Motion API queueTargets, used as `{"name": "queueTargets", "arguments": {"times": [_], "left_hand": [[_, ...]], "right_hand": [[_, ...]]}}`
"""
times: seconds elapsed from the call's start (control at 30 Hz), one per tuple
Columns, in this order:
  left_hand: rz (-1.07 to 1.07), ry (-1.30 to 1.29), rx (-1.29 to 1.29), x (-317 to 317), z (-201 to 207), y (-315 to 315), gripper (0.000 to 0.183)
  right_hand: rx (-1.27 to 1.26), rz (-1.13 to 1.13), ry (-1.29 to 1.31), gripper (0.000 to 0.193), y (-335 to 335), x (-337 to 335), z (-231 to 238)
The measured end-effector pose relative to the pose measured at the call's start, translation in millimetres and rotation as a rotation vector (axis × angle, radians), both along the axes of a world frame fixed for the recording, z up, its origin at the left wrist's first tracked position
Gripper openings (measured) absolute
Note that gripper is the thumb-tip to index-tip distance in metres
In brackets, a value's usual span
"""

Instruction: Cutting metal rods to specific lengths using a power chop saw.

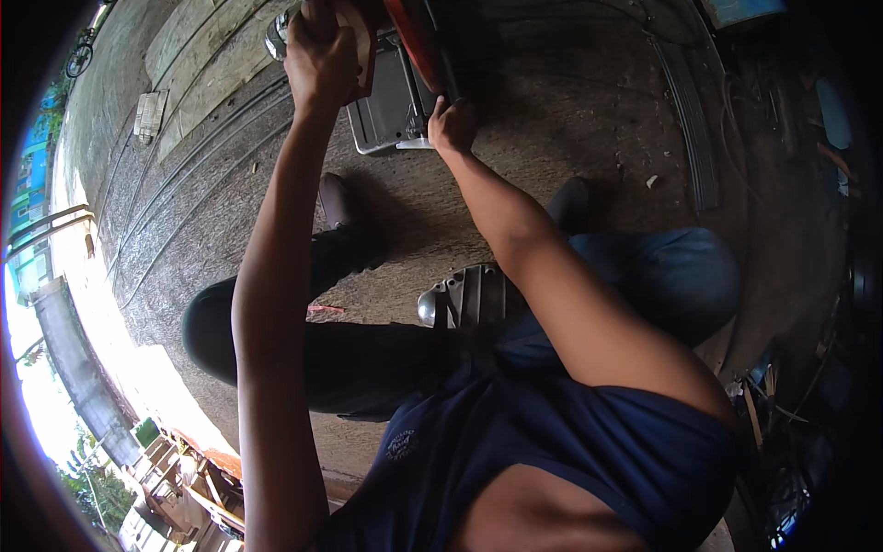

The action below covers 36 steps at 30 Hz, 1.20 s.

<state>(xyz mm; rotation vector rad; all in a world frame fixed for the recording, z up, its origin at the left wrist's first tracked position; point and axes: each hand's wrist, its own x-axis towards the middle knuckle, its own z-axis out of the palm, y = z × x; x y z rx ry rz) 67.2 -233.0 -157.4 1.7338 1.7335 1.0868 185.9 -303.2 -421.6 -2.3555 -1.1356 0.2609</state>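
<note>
Nearest, between the legs, a grey metal part (pixel 474 296) is seen on the floor (pixel 405 212). Farther, the right hand (pixel 452 126) is placed at the near end of the red part of the machine (pixel 419 51); its fingers are curled, but whether something is gripped cannot be told. Beyond, the left hand (pixel 322 63) is closed on the machine's upper part, beside a silver piece (pixel 275 37). The machine is set beyond the feet, with a grey base (pixel 375 92). It is judged heavy, stiff and hardly fragile; smooth paint may be found slippery, so the base's rim is preferred for lifting.
</note>
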Motion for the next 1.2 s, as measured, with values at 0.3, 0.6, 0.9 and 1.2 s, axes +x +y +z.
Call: {"name": "queueTargets", "arguments": {"times": [0.3,0.6,0.9,1.2], "left_hand": [[-0.082,-0.133,-0.012,2.8,9.3,-4.1,0.051],[-0.092,-0.139,-0.164,2.8,18.1,-3.7,0.050],[-0.040,-0.122,-0.128,5.4,14.4,-3.5,0.049],[0.003,-0.494,-0.443,1.2,19.6,-0.7,0.038]], "right_hand": [[-0.023,-0.014,-0.117,0.045,2.2,1.7,-16.1],[-0.084,0.061,0.027,0.042,1.7,9.0,-5.5],[0.015,-0.009,-0.066,0.043,-2.3,6.6,-14.8],[0.116,-0.142,0.390,0.064,-35.8,18.5,31.5]]}}
